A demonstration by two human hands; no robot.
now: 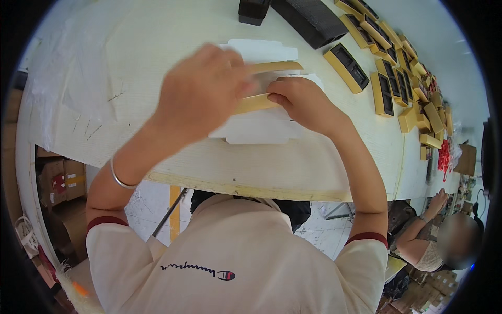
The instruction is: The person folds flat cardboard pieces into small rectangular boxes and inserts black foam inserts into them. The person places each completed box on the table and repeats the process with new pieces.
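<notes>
A partly folded cardboard box [260,103] lies on the table in front of me, with gold walls standing and pale flaps spread flat on the near and far sides. My right hand [308,103] is closed at its right end, thumb and fingers pinching the gold wall. Over its left end is my left hand [201,89], smeared by motion; its fingertips are too blurred to show whether they grip anything. The hand and forearm hide the left end of the box.
Several gold boxes with black inserts [346,68] stand at the right. A long black block [308,23] and a smaller black piece [254,11] sit at the far edge. Clear plastic sheeting [65,68] covers the left. Another person [426,235] sits at the lower right.
</notes>
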